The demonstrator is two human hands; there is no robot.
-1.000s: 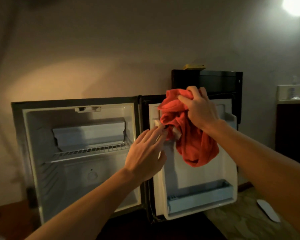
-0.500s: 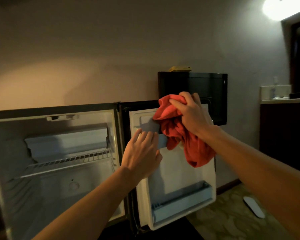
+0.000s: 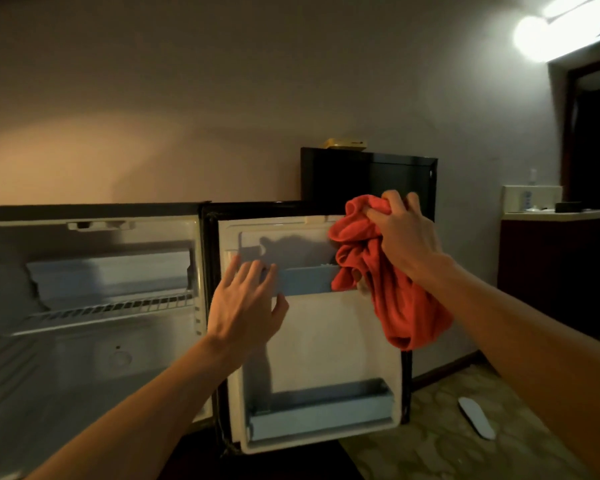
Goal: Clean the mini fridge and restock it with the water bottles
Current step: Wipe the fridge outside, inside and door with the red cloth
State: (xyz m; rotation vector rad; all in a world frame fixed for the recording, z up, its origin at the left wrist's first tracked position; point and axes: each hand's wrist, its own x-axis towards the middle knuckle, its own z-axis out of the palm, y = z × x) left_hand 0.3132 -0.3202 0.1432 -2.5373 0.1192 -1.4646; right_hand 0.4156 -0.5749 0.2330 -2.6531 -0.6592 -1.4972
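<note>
The mini fridge [image 3: 94, 341] stands open at the left, with a wire shelf [image 3: 108, 308] across its bare white interior. Its door [image 3: 326, 344] is swung fully open to the right, showing an upper door shelf [image 3: 305, 280] and a lower door bin [image 3: 323, 414]. My left hand [image 3: 246, 306] lies flat with straight fingers against the door's left side by the upper shelf. My right hand [image 3: 402, 237] grips a bunched red cloth [image 3: 395, 292] at the door's upper right corner, and the cloth hangs down over the door's right edge. No water bottles are in view.
A black cabinet [image 3: 368, 178] with a small yellow object [image 3: 345, 143] on top stands behind the door. A dark counter [image 3: 561, 258] is at the right. A white flat object [image 3: 477, 417] lies on the patterned floor. A bright lamp [image 3: 541, 32] glares at top right.
My right hand has carried the red cloth rightward along the door's top, from the upper shelf to the upper right corner. My left hand stays pressed on the door. The view shifted right.
</note>
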